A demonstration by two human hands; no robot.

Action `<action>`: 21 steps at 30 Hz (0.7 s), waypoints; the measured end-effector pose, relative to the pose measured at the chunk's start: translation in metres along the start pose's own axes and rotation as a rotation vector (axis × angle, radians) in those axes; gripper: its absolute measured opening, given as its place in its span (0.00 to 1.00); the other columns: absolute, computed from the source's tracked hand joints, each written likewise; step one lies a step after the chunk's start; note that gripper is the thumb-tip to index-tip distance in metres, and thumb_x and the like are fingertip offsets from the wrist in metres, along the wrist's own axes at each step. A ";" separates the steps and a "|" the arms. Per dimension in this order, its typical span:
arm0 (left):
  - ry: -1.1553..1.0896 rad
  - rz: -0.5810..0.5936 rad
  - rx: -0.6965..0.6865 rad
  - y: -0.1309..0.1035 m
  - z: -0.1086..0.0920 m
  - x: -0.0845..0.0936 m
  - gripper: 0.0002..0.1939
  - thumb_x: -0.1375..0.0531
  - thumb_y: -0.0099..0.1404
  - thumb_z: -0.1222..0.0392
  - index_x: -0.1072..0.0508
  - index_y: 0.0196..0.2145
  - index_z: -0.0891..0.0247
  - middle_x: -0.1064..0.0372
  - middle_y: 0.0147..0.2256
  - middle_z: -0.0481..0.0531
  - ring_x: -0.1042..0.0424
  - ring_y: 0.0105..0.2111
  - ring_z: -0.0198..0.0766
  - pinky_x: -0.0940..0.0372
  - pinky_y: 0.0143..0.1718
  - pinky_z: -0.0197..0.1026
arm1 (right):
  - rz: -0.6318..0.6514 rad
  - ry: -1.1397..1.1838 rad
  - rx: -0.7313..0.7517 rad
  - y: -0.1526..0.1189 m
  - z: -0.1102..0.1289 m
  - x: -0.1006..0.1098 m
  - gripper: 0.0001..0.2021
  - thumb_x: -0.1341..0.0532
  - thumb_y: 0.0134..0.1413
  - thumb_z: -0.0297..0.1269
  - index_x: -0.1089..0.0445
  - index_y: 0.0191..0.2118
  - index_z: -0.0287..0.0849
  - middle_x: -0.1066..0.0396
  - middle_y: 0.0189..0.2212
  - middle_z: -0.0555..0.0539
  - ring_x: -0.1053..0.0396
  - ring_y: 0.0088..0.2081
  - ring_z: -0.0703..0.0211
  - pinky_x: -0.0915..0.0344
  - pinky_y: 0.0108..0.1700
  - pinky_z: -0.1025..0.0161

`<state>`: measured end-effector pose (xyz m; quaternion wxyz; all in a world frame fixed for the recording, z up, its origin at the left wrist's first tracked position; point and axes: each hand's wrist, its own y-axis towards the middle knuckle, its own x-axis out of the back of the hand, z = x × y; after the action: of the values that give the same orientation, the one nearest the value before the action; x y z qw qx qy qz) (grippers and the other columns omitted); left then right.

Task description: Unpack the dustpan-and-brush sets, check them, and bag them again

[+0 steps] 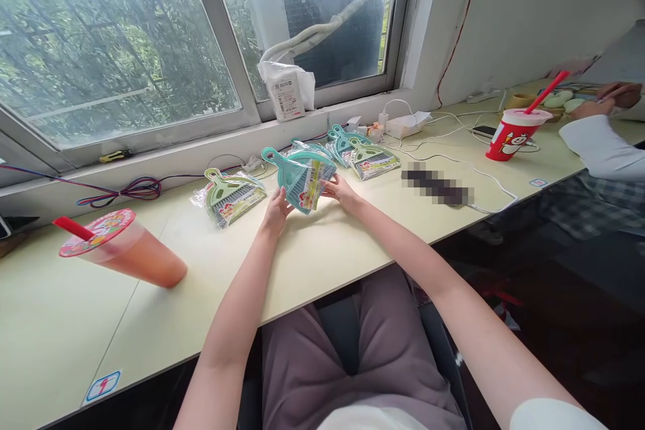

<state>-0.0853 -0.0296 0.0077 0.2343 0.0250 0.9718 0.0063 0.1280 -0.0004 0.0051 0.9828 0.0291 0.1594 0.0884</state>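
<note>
A teal dustpan-and-brush set [297, 178] in clear wrapping is raised a little over the pale table, tilted, its handle toward the upper left. My left hand [278, 209] grips its lower left edge, and my right hand [342, 192] holds its right side by the printed label. To the left lies a green wrapped set [234, 196]. Behind and to the right are another green set [371, 158] and teal sets [343, 141], partly overlapping. Part of a further teal set shows behind the held one.
A tall orange drink [146, 255] stands at the left, a red cup [517, 134] at the right. A pixelated dark object [437, 187] with a white cable lies right of my hands. Another person's arm [602, 148] rests at the far right. A wrapped package [287, 95] sits on the sill.
</note>
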 end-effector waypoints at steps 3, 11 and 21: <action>-0.001 -0.020 -0.004 0.000 0.000 0.000 0.14 0.35 0.65 0.54 0.26 0.48 0.58 0.23 0.45 0.52 0.24 0.43 0.39 0.31 0.46 0.41 | 0.034 0.016 0.032 0.000 -0.001 0.001 0.24 0.28 0.46 0.32 0.33 0.49 0.45 0.23 0.45 0.46 0.23 0.45 0.56 0.27 0.54 0.50; -0.007 -0.181 -0.014 0.007 0.003 -0.002 0.18 0.41 0.70 0.49 0.26 0.53 0.57 0.23 0.43 0.53 0.24 0.38 0.37 0.30 0.43 0.39 | -0.097 -0.011 0.004 0.004 -0.002 0.003 0.22 0.24 0.40 0.28 0.31 0.42 0.42 0.21 0.39 0.45 0.22 0.40 0.54 0.23 0.50 0.48; 0.179 -0.529 -0.344 0.021 -0.039 0.046 0.27 0.58 0.75 0.43 0.36 0.63 0.56 0.28 0.54 0.61 0.25 0.49 0.38 0.29 0.47 0.41 | -0.084 -0.077 0.016 0.009 0.010 0.017 0.20 0.22 0.36 0.30 0.28 0.37 0.39 0.21 0.34 0.45 0.22 0.37 0.52 0.23 0.49 0.45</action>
<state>-0.1432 -0.0066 0.0216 0.1422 -0.2688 0.9461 0.1115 0.1453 0.0112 0.0104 0.9908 0.0336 0.1231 0.0445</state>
